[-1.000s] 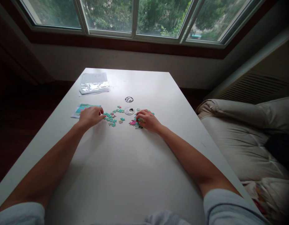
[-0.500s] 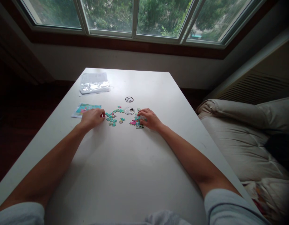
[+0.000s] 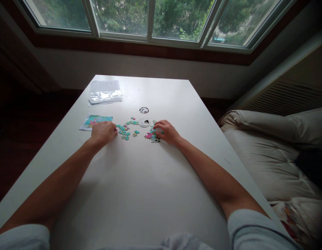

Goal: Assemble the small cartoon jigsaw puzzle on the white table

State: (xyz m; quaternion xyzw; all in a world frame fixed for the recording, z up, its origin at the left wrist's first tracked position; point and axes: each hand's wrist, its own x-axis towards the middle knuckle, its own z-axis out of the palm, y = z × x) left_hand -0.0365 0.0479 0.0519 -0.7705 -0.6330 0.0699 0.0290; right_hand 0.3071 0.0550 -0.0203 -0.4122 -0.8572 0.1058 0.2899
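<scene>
Small green and pink jigsaw pieces (image 3: pixel 123 130) lie loose in the middle of the white table (image 3: pixel 145 187). At their left edge is my left hand (image 3: pixel 104 132), its fingers pinched together, with a bit of a pink jigsaw piece showing at the fingertips. My right hand (image 3: pixel 169 132) rests at the right end, its curved fingers and thumb apart, touching a cluster of pink, green and white pieces (image 3: pixel 152 136). The fingers partly cover this cluster. A single green and yellow piece (image 3: pixel 135 133) lies between the two groups.
A round grey-white disc (image 3: pixel 144 123) and a smaller dark-rimmed disc (image 3: pixel 144 110) lie behind the pieces. Left of them are a colourful picture packet (image 3: pixel 94 121) and a clear plastic sleeve with paper (image 3: pixel 105 92). A beige padded seat (image 3: pixel 257 156) stands along the right side.
My left hand has turned slightly, its knuckles rolling over and its fingertips dropping toward the table beside the loose pieces. The right hand stays almost still on the cluster.
</scene>
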